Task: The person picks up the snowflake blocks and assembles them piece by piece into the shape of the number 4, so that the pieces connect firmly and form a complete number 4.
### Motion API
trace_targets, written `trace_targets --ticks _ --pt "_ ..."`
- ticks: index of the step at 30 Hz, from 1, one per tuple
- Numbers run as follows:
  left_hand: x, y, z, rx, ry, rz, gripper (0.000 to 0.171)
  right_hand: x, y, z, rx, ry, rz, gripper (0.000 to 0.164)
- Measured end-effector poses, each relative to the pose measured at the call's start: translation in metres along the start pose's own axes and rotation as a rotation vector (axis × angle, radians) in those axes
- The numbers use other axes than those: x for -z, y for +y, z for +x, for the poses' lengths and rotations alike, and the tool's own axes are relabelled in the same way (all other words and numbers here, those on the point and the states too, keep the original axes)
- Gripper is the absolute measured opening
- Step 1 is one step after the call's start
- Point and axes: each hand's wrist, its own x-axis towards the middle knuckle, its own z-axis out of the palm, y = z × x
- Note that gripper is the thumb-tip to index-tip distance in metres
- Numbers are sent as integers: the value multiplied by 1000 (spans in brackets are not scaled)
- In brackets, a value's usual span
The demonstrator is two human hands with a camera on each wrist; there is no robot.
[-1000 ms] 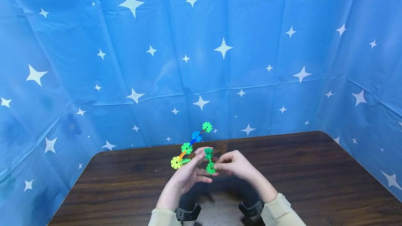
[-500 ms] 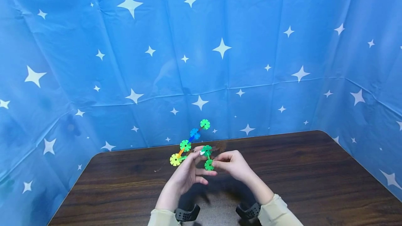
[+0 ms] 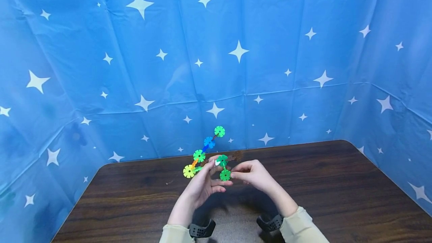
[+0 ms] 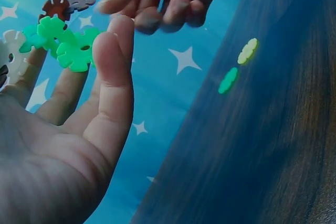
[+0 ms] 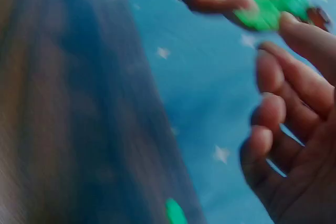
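Note:
In the head view my left hand (image 3: 200,187) pinches a white disc (image 3: 217,163) of a linked structure of notched plastic building discs, with the lower fingers spread. One arm of it climbs from a yellow disc (image 3: 189,171) through green and blue ones to a green disc (image 3: 219,131) at the top. Darker green discs (image 3: 222,160) hang to the right, ending in a green disc (image 3: 225,175). My right hand (image 3: 256,176) has thumb and index right at that disc's edge; in the right wrist view their tips stand apart, blurred. Brown discs (image 4: 55,8) show behind.
Dark wooden table (image 3: 337,183) lies below both hands. A blue star-patterned curtain (image 3: 270,66) rises behind and at the sides. In the left wrist view a yellow disc (image 4: 248,51) and a green disc (image 4: 228,80) appear against the table.
The disc structure and left hand have risen slightly over the second. In the last half second the right fingertips shifted a little to the right, to the end disc's edge.

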Motion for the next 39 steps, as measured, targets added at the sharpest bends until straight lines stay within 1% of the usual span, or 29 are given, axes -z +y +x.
trace_targets --ticks 2,5,9,13,16,21,26,29,31,39 --pt "0 0 0 -1 3 8 72 12 1 -2 -7 -21 -26 17" --pt "0 1 1 2 6 15 74 31 7 -5 -12 -24 -69 18" --pt "1 1 1 3 7 13 78 52 21 -10 -55 2 -87 24" --pt "2 0 0 2 9 8 81 61 37 -13 -115 56 -112 29" --pt "3 0 -1 0 11 9 82 63 45 -15 -163 81 -145 30" --pt "2 1 -2 1 22 21 85 60 57 -18 -223 81 -190 32" --pt "2 1 -1 1 31 27 83 57 65 -16 -262 103 -298 34" --pt "1 2 -1 -2 33 31 83 56 67 -15 -268 114 -348 34" --pt "0 2 -1 -2 36 34 83 55 67 -15 -269 118 -361 33" --pt "0 1 1 -4 38 61 81 55 63 -14 -249 117 -390 21"
